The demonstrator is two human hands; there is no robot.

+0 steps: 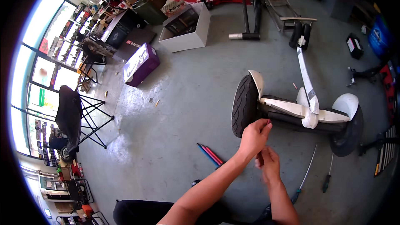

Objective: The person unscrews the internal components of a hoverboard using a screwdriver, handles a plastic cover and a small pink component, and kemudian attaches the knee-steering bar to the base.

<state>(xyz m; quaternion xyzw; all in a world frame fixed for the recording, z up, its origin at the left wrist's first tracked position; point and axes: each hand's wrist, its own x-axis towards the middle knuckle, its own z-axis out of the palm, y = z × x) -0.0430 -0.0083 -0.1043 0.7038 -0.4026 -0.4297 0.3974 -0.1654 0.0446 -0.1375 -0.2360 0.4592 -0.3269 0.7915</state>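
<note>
My left hand (pixel 256 137) pinches a small reddish object, too small to name, in front of a white-and-black two-wheeled self-balancing scooter (pixel 309 116). Just below, my right hand (pixel 268 164) has curled fingers; what they hold, if anything, is hidden. The scooter's near left tyre (pixel 243 104) stands close beside my left hand, and its white steering bar (pixel 306 73) extends away to a padded end (pixel 298 33). Left of my forearms lie several coloured tool handles (pixel 208 152). Long-shafted screwdrivers (pixel 326 181) lie on the grey floor to the right.
A purple box (pixel 141 64), an open white carton (pixel 183 39) and metal frames (pixel 252 12) lie farther back. A black folding chair (pixel 68 116) stands at left before windows and shelving. A blue container (pixel 379 37) and dark parts line the right side.
</note>
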